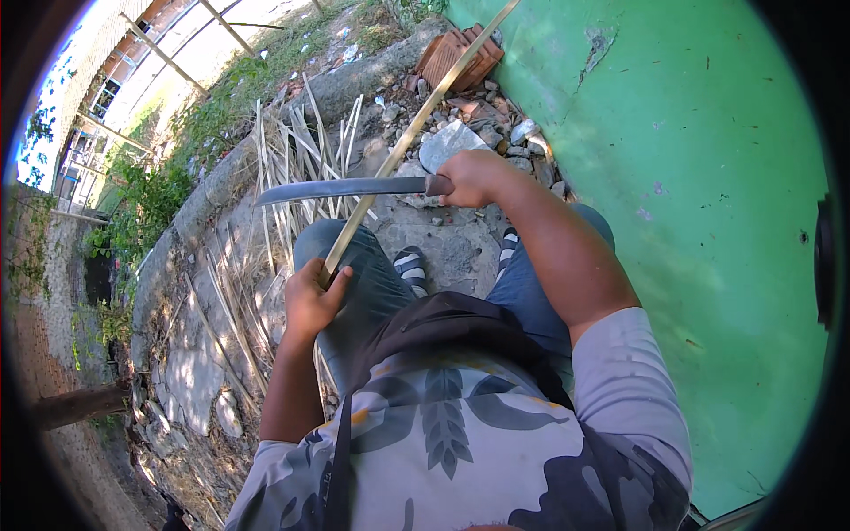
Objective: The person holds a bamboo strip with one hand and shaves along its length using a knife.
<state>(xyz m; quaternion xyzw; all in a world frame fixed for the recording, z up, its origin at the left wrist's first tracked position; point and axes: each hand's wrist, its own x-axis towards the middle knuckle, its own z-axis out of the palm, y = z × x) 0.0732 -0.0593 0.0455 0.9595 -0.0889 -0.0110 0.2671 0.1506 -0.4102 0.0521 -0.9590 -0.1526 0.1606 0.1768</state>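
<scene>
Fingers of the left hand (310, 296) curl tightly around the near end of a long, pale, thin bamboo strip (416, 128), thumb pressed along its upper side, just above the left thigh. The left forearm rises steeply from the lower edge, elbow bent and tucked close to the body. From that grip the strip slants up and to the right, passing over the stony ground and out past the stack of reddish clay roof tiles (459, 55) at the top of the view.

The right hand (471, 177) is clenched in a full fist around the dark handle of a long grey steel machete (341, 188). The right arm reaches forward over the right knee, nearly straight, wrist level. The blade points left, roughly horizontal, and crosses the strip about midway between the two hands, lying over it; whether the edge bites in cannot be told.

The person sits with knees apart in blue jeans (372, 283), striped sandals on the concrete below. A heap of split pale bamboo slivers (292, 159) lies on the ground beyond the left knee. A smooth green painted wall (708, 195) stands close along the right.
</scene>
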